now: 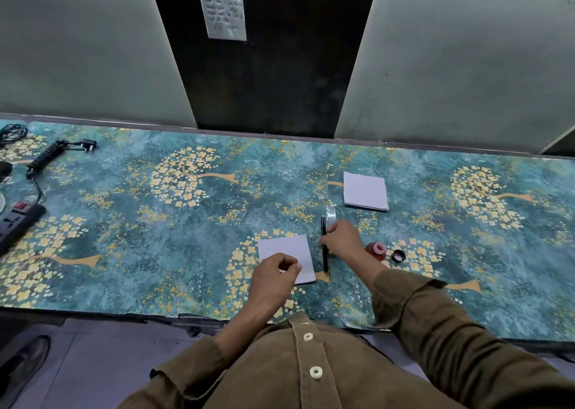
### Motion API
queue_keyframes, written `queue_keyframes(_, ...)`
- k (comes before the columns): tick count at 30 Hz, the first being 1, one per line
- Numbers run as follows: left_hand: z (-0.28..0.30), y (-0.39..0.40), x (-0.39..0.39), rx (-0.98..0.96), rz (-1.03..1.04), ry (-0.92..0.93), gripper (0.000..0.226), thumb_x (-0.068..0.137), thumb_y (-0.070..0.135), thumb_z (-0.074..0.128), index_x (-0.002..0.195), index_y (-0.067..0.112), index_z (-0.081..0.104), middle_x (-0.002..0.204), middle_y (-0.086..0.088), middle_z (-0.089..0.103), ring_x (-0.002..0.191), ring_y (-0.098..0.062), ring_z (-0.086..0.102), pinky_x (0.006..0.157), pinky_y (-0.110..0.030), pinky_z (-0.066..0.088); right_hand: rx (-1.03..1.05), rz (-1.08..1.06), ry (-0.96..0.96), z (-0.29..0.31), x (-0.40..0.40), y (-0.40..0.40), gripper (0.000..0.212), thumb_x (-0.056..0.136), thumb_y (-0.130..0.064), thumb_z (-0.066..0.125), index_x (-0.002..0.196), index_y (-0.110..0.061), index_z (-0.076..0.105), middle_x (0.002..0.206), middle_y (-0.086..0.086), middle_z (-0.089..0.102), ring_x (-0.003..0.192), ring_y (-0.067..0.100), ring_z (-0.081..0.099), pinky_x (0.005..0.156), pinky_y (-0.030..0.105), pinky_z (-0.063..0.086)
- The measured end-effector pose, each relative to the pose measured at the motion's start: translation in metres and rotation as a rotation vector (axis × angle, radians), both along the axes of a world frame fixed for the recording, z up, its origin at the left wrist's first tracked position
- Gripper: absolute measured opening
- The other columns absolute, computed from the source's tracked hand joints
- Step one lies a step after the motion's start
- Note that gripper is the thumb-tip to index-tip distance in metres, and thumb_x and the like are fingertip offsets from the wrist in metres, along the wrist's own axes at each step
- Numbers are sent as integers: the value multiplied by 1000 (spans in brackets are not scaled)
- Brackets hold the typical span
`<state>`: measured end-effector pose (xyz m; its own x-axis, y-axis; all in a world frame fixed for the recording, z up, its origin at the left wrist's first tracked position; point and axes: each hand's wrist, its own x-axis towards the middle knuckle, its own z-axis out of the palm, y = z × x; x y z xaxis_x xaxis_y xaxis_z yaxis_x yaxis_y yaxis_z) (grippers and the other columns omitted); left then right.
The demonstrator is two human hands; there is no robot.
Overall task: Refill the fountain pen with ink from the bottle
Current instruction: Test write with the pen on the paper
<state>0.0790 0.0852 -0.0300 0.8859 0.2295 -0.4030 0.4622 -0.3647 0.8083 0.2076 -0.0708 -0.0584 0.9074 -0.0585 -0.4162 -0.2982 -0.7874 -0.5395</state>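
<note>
Floral vinyl tabletop [124, 222]; right hand [342, 240] fingers pinch slim black pen [325, 259]; left hand [273, 276] curled.

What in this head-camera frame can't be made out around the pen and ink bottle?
- Fountain pen: the right hand covers its middle; grip unclear.
- Ink bottle: ink level too small to read; the right forearm overlaps its edge.
- Left hand: curled fingers hide anything pinched over the paper sheet.

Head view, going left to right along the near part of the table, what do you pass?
Power strip → left hand on the near paper → pen → right hand → ink bottle → cap.
</note>
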Motion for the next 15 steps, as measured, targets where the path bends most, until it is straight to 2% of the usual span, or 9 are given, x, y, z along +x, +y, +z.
queue_keyframes(2, -4, 6, -3, -15, 28, 18, 13, 90, 33, 66, 96, 24, 73, 94, 9, 71, 86, -16, 70, 83, -39, 57, -40, 14, -9, -3, 4, 3, 31, 71, -9, 76, 52, -13, 51, 57, 12, 58, 55, 24, 58, 52, 32, 45)
queue_keyframes(6, -11, 19, -9, -42, 100, 47, 10, 91, 30, 66, 95, 23, 72, 95, 6, 72, 84, -17, 71, 78, -37, 57, -57, 23, -51, -6, 0, 4, 33, 73, -8, 74, 51, -14, 50, 56, 11, 56, 52, 22, 54, 52, 33, 46)
queue_keyframes(7, -13, 22, -10, -51, 117, 54, 10, 91, 31, 66, 94, 24, 72, 94, 5, 73, 82, -17, 72, 74, -37, 56, -43, 20, -54, -7, -2, 4, 29, 75, -9, 74, 57, -14, 51, 59, 9, 55, 55, 22, 53, 54, 34, 46)
queue_keyframes(9, -14, 27, -11, -58, 146, 58, 12, 91, 35, 67, 89, 24, 71, 88, 5, 73, 79, -16, 72, 70, -37, 57, -30, 2, -81, -3, -9, 4, 15, 80, -14, 73, 82, -13, 58, 79, 4, 56, 72, 22, 54, 65, 36, 46)
queue_keyframes(11, -15, 31, -13, -62, 176, 57, 13, 90, 37, 68, 86, 24, 70, 85, 4, 72, 78, -18, 72, 70, -39, 57, -26, 3, -131, -1, -20, 4, 23, 84, -21, 69, 103, -16, 57, 94, -1, 53, 86, 22, 55, 71, 33, 44)
queue_keyframes(13, -15, 35, -14, -85, 217, 60, 9, 91, 31, 67, 87, 23, 69, 86, 1, 72, 78, -20, 71, 68, -38, 57, -17, 52, -151, 1, -37, 7, 19, 85, -27, 66, 101, -21, 59, 95, -3, 56, 88, 21, 57, 72, 32, 43)
queue_keyframes(15, -19, 40, -15, -97, 257, 73, 6, 93, 26, 65, 93, 21, 69, 88, -1, 72, 75, -18, 70, 67, -36, 56, -37, 100, -94, 4, -55, 12, 15, 85, -33, 64, 96, -22, 61, 90, -4, 61, 85, 21, 59, 70, 33, 46)
